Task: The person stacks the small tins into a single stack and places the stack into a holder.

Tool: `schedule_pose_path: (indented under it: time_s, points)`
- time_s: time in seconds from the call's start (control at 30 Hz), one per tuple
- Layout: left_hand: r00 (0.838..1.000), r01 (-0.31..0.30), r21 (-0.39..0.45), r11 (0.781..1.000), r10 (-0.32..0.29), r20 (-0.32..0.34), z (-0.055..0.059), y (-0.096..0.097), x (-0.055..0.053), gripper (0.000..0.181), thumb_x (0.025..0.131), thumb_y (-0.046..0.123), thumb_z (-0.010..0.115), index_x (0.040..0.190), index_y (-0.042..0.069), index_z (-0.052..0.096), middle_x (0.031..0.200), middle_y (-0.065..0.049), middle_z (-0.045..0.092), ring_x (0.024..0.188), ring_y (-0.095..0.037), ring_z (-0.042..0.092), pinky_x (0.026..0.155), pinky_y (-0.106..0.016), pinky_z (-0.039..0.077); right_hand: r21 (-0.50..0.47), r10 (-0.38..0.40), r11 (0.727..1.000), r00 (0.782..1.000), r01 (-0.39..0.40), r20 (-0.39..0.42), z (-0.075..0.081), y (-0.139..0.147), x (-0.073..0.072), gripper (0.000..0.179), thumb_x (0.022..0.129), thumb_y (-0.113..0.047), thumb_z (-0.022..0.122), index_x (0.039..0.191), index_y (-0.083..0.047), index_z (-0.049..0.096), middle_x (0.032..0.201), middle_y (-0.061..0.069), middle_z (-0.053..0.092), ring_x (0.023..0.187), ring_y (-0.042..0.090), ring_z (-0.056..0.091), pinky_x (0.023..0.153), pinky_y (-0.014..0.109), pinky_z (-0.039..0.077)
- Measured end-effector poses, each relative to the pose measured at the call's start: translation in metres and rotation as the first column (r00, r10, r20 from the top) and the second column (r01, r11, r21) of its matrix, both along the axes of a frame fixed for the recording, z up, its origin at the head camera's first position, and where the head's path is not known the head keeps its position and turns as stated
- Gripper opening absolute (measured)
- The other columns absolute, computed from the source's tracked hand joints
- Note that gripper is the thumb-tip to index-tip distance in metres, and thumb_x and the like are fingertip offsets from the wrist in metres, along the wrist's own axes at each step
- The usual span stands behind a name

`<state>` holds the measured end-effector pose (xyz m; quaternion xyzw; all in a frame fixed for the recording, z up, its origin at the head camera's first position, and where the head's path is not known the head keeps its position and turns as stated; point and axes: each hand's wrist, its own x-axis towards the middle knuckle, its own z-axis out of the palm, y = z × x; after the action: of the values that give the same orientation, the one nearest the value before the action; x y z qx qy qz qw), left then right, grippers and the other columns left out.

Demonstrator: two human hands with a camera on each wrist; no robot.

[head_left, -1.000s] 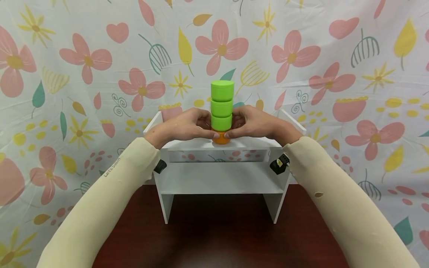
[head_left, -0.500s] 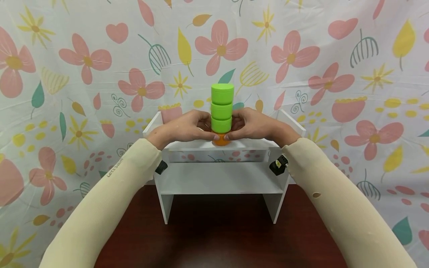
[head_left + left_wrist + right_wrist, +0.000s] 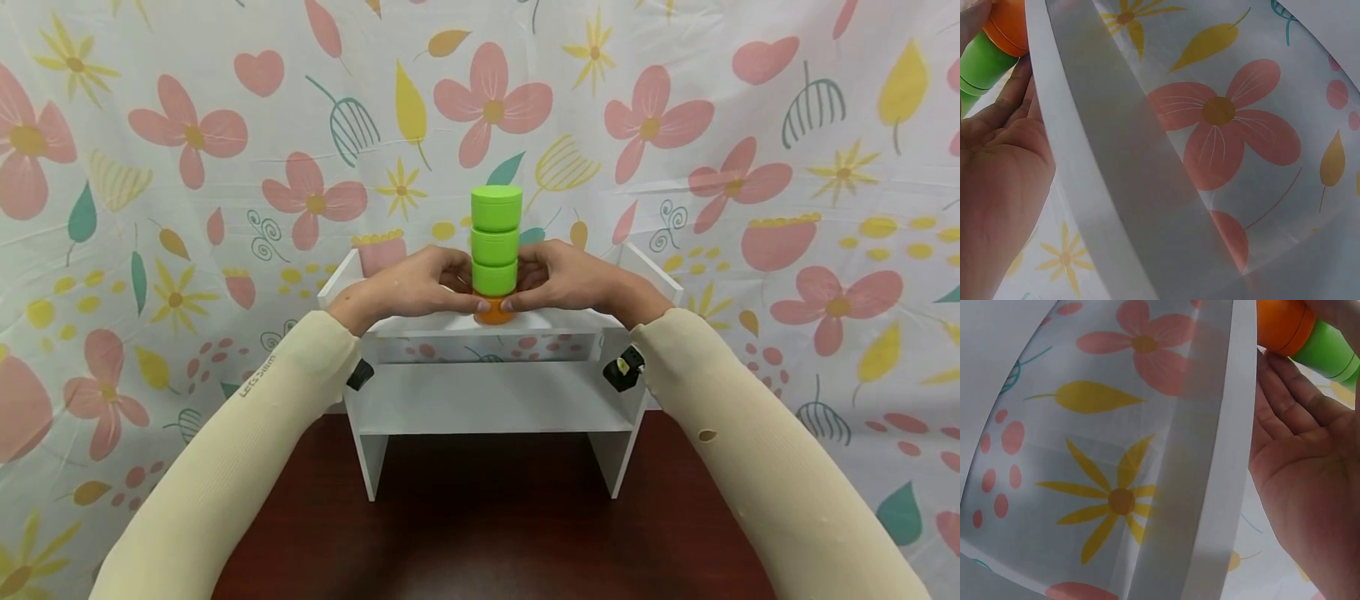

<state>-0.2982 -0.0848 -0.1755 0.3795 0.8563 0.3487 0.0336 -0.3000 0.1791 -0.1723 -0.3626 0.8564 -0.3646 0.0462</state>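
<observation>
Three bright green round containers [image 3: 496, 247] stand stacked upright on an orange round container [image 3: 492, 314], over the top board of a small white shelf [image 3: 495, 398]. From the left, my left hand [image 3: 414, 283] grips the orange container, thumb in front and fingers behind the stack. My right hand [image 3: 576, 278] mirrors it from the right, the two thumb tips close together on the orange front. In the left wrist view the orange container [image 3: 1010, 26] shows beyond the shelf board's edge. The right wrist view shows the orange container [image 3: 1282, 326] and a green one [image 3: 1327, 353] by the fingers.
The shelf has raised side panels [image 3: 651, 272] and a lower board, and stands on a dark reddish-brown table [image 3: 495, 533]. A floral-print cloth [image 3: 225, 192] hangs right behind it. Dark wrist cameras [image 3: 624, 369] sit under both wrists, near the shelf's sides.
Both hands and the stack came down slightly between one second and half a second ago. Since then they have stayed nearly still, the grip unchanged.
</observation>
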Motion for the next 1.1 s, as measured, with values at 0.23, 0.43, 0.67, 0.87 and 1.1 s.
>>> schedule_pose_path:
  time_s: [0.23, 0.43, 0.67, 0.87, 1.1]
  points:
    - [1.0, -0.006, -0.012, 1.0, 0.006, 0.007, 0.001, -0.002, 0.0, 0.049, 0.094, 0.03, 0.083, 0.132, 0.006, 0.064, 0.124, -0.005, 0.072, 0.116, -0.02, 0.07, 0.102, -0.038, 0.057, -0.013, -0.015, 1.0, 1.0, 0.015, 0.0, -0.001, 0.006, -0.002, 0.046, 0.094, -0.015, 0.082, 0.134, -0.002, 0.064, 0.122, 0.012, 0.075, 0.112, 0.026, 0.073, 0.102, 0.04, 0.058]
    - [0.999, -0.029, 0.001, 1.0, 0.029, 0.014, 0.004, -0.009, 0.0, 0.052, 0.093, 0.03, 0.084, 0.135, 0.006, 0.064, 0.125, -0.008, 0.071, 0.116, -0.021, 0.07, 0.103, -0.039, 0.056, -0.018, -0.044, 0.999, 0.999, 0.044, 0.005, 0.0, 0.018, 0.002, 0.037, 0.098, -0.019, 0.078, 0.13, -0.005, 0.065, 0.121, 0.011, 0.075, 0.113, 0.025, 0.072, 0.1, 0.035, 0.057]
    - [0.998, -0.069, 0.011, 0.998, 0.07, -0.007, 0.004, -0.02, 0.008, 0.055, 0.095, 0.034, 0.082, 0.138, 0.005, 0.062, 0.13, -0.012, 0.069, 0.118, -0.02, 0.068, 0.105, -0.04, 0.055, -0.052, -0.066, 0.997, 0.997, 0.064, -0.031, 0.0, 0.034, 0.011, 0.032, 0.106, -0.021, 0.066, 0.131, 0.0, 0.064, 0.121, 0.018, 0.073, 0.11, 0.029, 0.071, 0.098, 0.039, 0.058]
    - [0.994, -0.098, 0.029, 0.995, 0.1, -0.046, 0.006, -0.028, 0.019, 0.052, 0.098, 0.036, 0.079, 0.137, 0.006, 0.063, 0.129, -0.008, 0.07, 0.119, -0.019, 0.068, 0.106, -0.041, 0.054, -0.094, -0.091, 0.992, 0.993, 0.084, -0.072, 0.0, 0.041, 0.019, 0.031, 0.106, -0.023, 0.068, 0.129, -0.003, 0.066, 0.12, 0.018, 0.074, 0.109, 0.03, 0.072, 0.095, 0.035, 0.059]
    - [0.981, -0.166, 0.053, 0.985, 0.17, -0.089, 0.012, -0.036, 0.035, 0.045, 0.103, 0.045, 0.069, 0.135, 0.014, 0.064, 0.126, -0.002, 0.069, 0.118, -0.019, 0.066, 0.106, -0.044, 0.052, -0.162, -0.077, 0.985, 0.993, 0.061, -0.095, -0.001, 0.047, 0.03, 0.027, 0.107, -0.018, 0.066, 0.127, 0.0, 0.064, 0.121, 0.022, 0.071, 0.109, 0.034, 0.072, 0.094, 0.031, 0.058]
